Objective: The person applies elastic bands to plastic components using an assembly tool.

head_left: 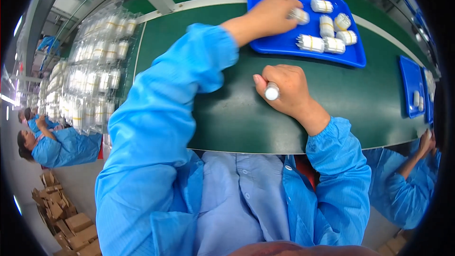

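My left hand [271,13] reaches over the blue tray [265,47], its fingers closed on a bundle of white pieces [300,16], slightly blurred. Other bundles lie to its right in the tray, among them one with a yellow band [311,43] and one [322,5] near the far rim. Nearer to me, my right hand [291,87] is closed in a fist just above the green table [227,109]. From that fist a slim white rod [272,91] pokes out, its round end towards me; the rest is hidden by my fingers.
At the left, clear plastic bags [95,83] of banded white bundles stand in stacked rows. A second blue tray [411,85] sits at the far right. Co-workers in blue sit on both sides. Flattened cardboard boxes [78,225] lie on the floor at lower left.
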Tool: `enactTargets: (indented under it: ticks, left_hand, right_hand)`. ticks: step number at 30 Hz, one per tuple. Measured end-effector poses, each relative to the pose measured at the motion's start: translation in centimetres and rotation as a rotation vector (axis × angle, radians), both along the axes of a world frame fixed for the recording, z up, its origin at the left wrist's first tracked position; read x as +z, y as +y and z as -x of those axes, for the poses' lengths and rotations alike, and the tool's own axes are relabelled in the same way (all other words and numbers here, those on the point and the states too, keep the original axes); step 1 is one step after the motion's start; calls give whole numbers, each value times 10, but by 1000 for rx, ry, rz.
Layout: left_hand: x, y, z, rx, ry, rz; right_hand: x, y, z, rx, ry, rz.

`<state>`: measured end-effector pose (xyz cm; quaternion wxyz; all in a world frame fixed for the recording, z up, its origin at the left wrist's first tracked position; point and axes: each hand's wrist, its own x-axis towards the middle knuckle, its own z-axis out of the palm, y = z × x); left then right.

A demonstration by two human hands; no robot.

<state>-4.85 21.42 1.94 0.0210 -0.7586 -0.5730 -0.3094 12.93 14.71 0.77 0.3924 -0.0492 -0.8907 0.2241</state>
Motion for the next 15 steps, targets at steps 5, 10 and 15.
enactTargets:
  ticks: [5,10,15]
  left_hand:
    - [45,-121,20,16,-319,0]
    - [25,-186,3,6,-265,87]
    - [-11,-192,-10,-1,-268,3]
  right_hand:
    - [0,1,0,-32,-18,42]
    - [6,11,-5,-116,113,581]
    - [32,-6,-5,63,276,751]
